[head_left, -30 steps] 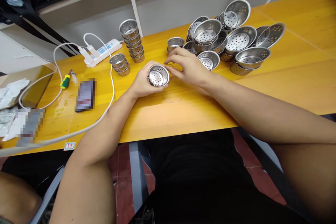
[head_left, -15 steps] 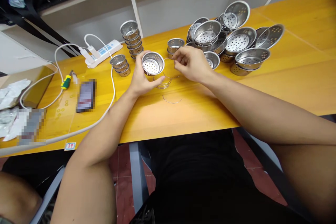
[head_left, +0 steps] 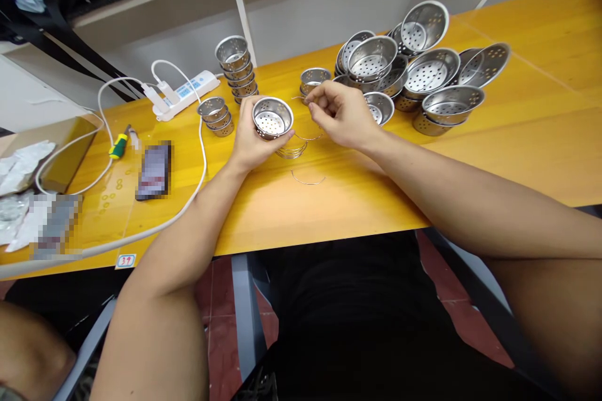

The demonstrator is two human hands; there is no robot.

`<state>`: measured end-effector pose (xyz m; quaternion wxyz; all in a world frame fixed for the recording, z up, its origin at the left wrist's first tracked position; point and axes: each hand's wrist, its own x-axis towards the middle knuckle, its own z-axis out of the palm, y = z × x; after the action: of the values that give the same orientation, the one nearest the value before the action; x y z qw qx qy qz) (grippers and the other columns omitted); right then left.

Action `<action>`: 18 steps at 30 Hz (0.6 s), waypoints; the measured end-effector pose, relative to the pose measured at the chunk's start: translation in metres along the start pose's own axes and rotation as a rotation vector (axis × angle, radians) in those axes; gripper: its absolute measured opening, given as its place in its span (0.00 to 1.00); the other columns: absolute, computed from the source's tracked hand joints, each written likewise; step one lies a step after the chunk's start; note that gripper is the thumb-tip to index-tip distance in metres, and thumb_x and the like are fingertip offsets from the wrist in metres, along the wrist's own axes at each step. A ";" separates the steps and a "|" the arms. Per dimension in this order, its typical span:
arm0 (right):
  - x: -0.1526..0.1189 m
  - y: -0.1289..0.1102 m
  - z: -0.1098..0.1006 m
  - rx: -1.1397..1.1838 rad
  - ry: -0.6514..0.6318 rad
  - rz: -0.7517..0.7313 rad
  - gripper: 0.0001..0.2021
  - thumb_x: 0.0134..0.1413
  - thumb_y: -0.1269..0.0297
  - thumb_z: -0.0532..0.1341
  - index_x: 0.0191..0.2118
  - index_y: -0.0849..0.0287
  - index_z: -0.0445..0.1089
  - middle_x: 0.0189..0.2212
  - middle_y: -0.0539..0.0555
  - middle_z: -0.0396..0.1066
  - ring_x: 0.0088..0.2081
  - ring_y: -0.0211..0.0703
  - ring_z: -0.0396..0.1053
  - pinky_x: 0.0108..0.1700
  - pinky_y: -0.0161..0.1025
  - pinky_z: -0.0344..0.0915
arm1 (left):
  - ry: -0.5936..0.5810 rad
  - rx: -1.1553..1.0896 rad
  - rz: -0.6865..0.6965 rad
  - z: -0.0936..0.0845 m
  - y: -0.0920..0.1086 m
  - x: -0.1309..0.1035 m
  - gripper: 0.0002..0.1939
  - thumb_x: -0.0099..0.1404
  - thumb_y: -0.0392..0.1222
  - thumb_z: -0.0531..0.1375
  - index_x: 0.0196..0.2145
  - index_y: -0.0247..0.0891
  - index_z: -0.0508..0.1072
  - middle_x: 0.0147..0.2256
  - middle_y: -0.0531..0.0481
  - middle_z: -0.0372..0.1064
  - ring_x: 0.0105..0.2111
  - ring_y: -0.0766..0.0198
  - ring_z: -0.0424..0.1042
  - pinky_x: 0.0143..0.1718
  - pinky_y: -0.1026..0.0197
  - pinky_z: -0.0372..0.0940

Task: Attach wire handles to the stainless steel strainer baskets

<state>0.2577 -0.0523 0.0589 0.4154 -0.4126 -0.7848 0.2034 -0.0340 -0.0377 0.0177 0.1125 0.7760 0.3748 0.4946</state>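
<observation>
My left hand point(head_left: 251, 141) is wrapped round a small perforated metal cup point(head_left: 271, 118), its open top tilted toward me. Just to the right, my right hand point(head_left: 341, 109) pinches a thin curved wire point(head_left: 298, 98) whose free end points toward the cup without touching it. On the table below the hands lie several curved wires point(head_left: 292, 151) in a bunch, and a single one point(head_left: 308, 183) lies nearer the front edge. Part of another wire point(head_left: 309, 138) shows between the hands.
Stacked perforated cups point(head_left: 232, 59) and a shorter stack point(head_left: 214, 111) stand at left. More cups point(head_left: 371, 62) crowd behind my right hand. A power strip point(head_left: 188, 95), white cable, phone point(head_left: 154, 170) and green-yellow tool point(head_left: 119, 146) lie further left.
My left thumb has closed against the cup's side, and the cup has dipped slightly. The wire in my right hand has shifted a little to the left and up.
</observation>
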 end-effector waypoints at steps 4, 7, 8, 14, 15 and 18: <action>0.002 0.013 0.008 0.162 0.067 -0.093 0.25 0.81 0.32 0.69 0.61 0.48 0.81 0.33 0.51 0.70 0.33 0.49 0.69 0.41 0.51 0.80 | 0.046 -0.061 0.055 0.005 -0.013 0.001 0.56 0.64 0.84 0.79 0.74 0.53 0.65 0.66 0.44 0.75 0.72 0.40 0.80 0.83 0.30 0.73; 0.004 0.018 0.011 0.272 0.094 -0.151 0.24 0.78 0.33 0.74 0.59 0.48 0.82 0.31 0.50 0.68 0.31 0.47 0.66 0.38 0.49 0.78 | 0.034 -0.074 0.101 0.009 -0.021 0.001 0.57 0.66 0.81 0.79 0.78 0.54 0.62 0.69 0.42 0.74 0.74 0.40 0.80 0.84 0.33 0.72; 0.005 0.018 0.011 0.289 0.102 -0.153 0.24 0.78 0.32 0.75 0.57 0.48 0.83 0.31 0.50 0.68 0.31 0.47 0.65 0.37 0.49 0.77 | 0.020 -0.079 0.115 0.011 -0.023 0.000 0.56 0.69 0.81 0.77 0.80 0.54 0.61 0.71 0.41 0.73 0.75 0.40 0.79 0.84 0.34 0.72; 0.007 0.011 0.009 0.289 0.171 -0.172 0.28 0.76 0.26 0.73 0.50 0.48 0.82 0.29 0.50 0.68 0.29 0.45 0.63 0.32 0.47 0.71 | -0.014 -0.093 0.124 0.014 -0.025 -0.005 0.54 0.71 0.81 0.76 0.81 0.55 0.62 0.73 0.40 0.72 0.74 0.39 0.79 0.81 0.34 0.74; 0.007 0.010 0.009 0.285 0.178 -0.173 0.28 0.76 0.26 0.73 0.49 0.49 0.82 0.29 0.50 0.69 0.29 0.44 0.62 0.32 0.47 0.69 | -0.010 -0.083 0.124 0.012 -0.024 -0.004 0.56 0.68 0.81 0.78 0.80 0.55 0.65 0.72 0.41 0.72 0.74 0.39 0.79 0.82 0.32 0.74; 0.006 0.008 0.008 0.274 0.179 -0.169 0.27 0.75 0.28 0.75 0.47 0.50 0.83 0.30 0.51 0.70 0.29 0.43 0.62 0.31 0.46 0.66 | 0.021 -0.057 0.135 0.007 -0.020 -0.002 0.55 0.61 0.80 0.83 0.74 0.53 0.72 0.66 0.43 0.75 0.71 0.39 0.80 0.83 0.30 0.72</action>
<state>0.2530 -0.0422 0.0520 0.5513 -0.3015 -0.7415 0.2353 -0.0381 -0.0237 0.0016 0.0972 0.7908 0.3086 0.5196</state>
